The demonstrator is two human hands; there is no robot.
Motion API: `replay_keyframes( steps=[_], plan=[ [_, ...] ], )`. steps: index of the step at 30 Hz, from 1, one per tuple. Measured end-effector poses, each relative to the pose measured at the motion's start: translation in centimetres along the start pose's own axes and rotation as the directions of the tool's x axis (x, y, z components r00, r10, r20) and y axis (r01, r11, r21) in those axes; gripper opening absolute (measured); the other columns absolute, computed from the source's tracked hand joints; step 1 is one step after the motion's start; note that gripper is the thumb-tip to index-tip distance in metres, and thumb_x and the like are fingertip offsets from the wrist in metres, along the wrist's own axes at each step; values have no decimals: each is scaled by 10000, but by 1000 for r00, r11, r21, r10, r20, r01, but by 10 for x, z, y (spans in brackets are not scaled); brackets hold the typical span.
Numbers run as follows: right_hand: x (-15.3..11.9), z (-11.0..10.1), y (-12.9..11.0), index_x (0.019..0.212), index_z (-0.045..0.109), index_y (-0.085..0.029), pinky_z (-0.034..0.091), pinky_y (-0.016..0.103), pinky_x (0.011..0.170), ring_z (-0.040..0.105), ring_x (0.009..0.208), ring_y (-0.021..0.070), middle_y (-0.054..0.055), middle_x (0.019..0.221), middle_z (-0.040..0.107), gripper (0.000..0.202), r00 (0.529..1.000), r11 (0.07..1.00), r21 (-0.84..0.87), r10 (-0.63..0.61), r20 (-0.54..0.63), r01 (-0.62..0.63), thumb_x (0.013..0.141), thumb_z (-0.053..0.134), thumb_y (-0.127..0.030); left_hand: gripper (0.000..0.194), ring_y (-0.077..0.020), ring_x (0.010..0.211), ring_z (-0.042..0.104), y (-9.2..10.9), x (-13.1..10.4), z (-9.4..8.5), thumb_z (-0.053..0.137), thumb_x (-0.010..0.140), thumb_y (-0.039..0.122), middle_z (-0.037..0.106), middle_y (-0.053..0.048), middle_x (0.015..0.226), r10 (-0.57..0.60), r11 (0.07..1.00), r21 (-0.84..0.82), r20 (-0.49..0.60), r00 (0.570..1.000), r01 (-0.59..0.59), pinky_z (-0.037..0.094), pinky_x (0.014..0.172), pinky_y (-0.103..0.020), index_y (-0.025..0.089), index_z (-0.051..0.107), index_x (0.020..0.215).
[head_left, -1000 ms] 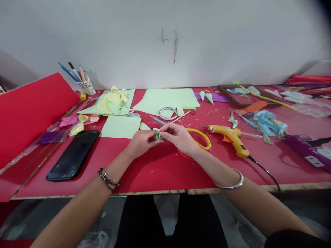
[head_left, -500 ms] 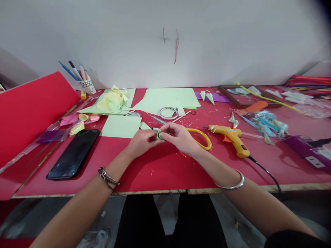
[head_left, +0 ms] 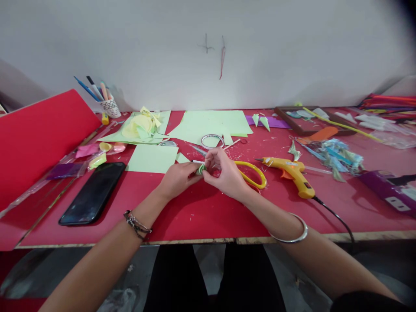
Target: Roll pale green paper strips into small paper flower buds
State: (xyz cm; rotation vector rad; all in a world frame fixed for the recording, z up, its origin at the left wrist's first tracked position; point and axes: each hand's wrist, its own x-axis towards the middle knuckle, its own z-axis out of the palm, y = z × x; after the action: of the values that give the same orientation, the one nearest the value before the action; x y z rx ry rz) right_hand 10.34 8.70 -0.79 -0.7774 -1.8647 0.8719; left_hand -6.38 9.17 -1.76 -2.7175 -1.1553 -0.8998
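Near the middle of the red table, my left hand pinches a small curled green paper piece between thumb and fingers. My right hand is at the right side of that piece, its fingers curved and thumb apart from the index finger, with the thumb tip close to the paper. Whether the thumb touches it is hard to tell. Yellow-handled scissors lie partly behind my right hand. Green paper sheets lie beyond my left hand, and a tape roll rests behind both hands.
A black phone lies at the left, before a pen cup. A yellow glue gun with its cord, blue tassels and a purple device occupy the right. A brown tray sits behind them.
My right hand's fingers have lifted and spread from the green paper piece, which shows more now. My left hand still holds it in nearly the same place.
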Motion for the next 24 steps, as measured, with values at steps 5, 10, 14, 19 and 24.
replay_keyframes(
  steps=[5, 10, 14, 19, 24],
  plan=[
    [0, -1, -1, 740, 469, -196, 438, 244, 614, 491, 670, 101, 8, 776, 492, 34, 990, 973, -194, -136, -43, 125, 749, 494, -175, 276, -94, 535, 528, 3, 1, -1, 418, 840, 357, 602, -9, 618, -27, 999, -39, -63, 998, 24, 392, 502, -184, 141, 560, 745],
    [0, -2, 0, 770, 546, -195, 433, 251, 619, 509, 708, 121, 23, 790, 519, 62, 983, 948, -271, -180, -34, 165, 784, 488, -212, 231, -102, 595, 552, 3, 0, 1, 428, 833, 326, 631, -28, 698, -24, 998, -52, -101, 995, 19, 405, 537, -193, 142, 568, 831],
    [-1, -2, -1, 734, 537, -184, 416, 233, 587, 492, 660, 107, 20, 756, 512, 93, 980, 935, -298, -198, 0, 189, 784, 460, -167, 156, -90, 557, 513, 2, 1, 1, 457, 810, 255, 595, -5, 644, -41, 995, -93, -64, 997, 35, 384, 523, -180, 142, 553, 758],
    [0, -7, -4, 736, 515, -183, 413, 224, 592, 481, 647, 102, 20, 749, 502, 91, 971, 916, -325, -223, 82, 238, 783, 443, -151, 154, -85, 543, 482, 1, 3, -2, 465, 800, 251, 559, 7, 619, -61, 982, -177, 19, 998, 63, 369, 518, -173, 142, 541, 721],
    [2, -12, -9, 738, 511, -177, 420, 244, 630, 486, 718, 124, 38, 784, 505, 106, 955, 861, -419, -231, 186, 289, 781, 422, -138, 168, -87, 538, 474, 0, 5, -5, 476, 791, 274, 541, 18, 605, -55, 974, -215, 82, 995, 72, 359, 510, -171, 145, 531, 698]
  ],
)
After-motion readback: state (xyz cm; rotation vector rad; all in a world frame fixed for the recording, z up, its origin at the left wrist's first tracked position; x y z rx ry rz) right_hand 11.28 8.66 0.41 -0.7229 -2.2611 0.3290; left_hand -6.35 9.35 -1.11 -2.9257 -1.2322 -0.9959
